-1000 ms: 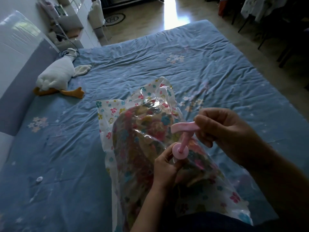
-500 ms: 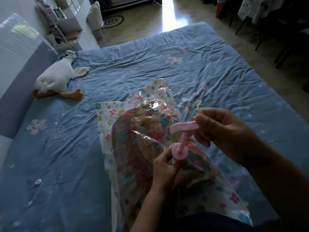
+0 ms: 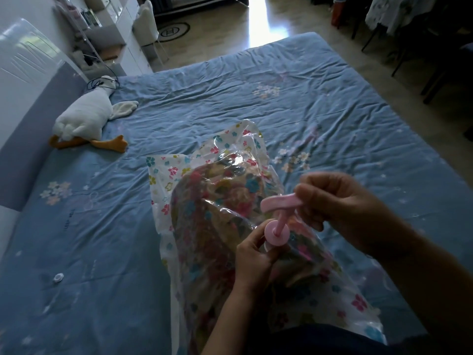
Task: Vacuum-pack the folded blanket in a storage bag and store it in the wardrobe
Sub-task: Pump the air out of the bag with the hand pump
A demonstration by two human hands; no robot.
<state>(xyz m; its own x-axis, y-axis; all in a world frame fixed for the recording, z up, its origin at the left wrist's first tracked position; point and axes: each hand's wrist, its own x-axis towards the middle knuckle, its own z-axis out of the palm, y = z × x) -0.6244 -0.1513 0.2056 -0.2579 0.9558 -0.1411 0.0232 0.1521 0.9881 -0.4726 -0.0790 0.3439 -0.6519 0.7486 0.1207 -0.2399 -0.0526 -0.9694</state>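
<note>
Left hand (image 3: 252, 254) low, forearm rising from bottom edge, fingers curled round pink pump (image 3: 277, 233) body just under its disc. Right hand (image 3: 340, 206) above and right of it, fingers clenched on T-handle (image 3: 280, 201). Storage bag (image 3: 179, 175) holding folded blanket (image 3: 204, 226) lies beneath both hands, on bed (image 3: 307, 111).

Wide open across the bed (image 3: 307, 103) left of and beyond the storage bag (image 3: 204, 226), blocked only by a plush goose (image 3: 84, 116) beside the headboard (image 3: 30, 119) and a small white cap (image 3: 58, 277) at near left.
</note>
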